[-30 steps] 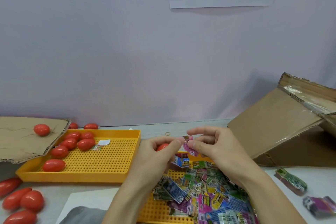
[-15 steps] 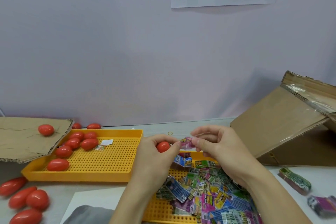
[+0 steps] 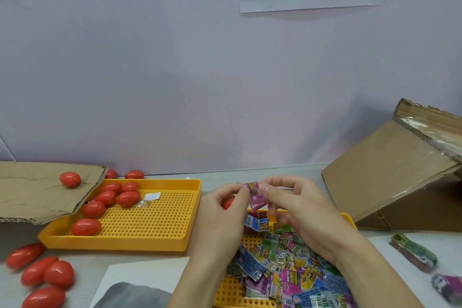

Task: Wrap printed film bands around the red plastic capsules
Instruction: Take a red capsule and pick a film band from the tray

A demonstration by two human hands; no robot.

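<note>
Red capsule [image 3: 228, 203] mostly hidden in left hand [image 3: 222, 217]; right hand [image 3: 292, 204] pinches pink band [image 3: 256, 198].

The pink band [image 3: 256, 196] has been drawn from a pinched fold into an open loop between both hands. The capsule [image 3: 228, 203] has been tucked deeper into the left hand [image 3: 222, 220], now mostly hidden.

2 trays [image 3: 120, 239], ~16 capsules [image 3: 86, 227].
</note>
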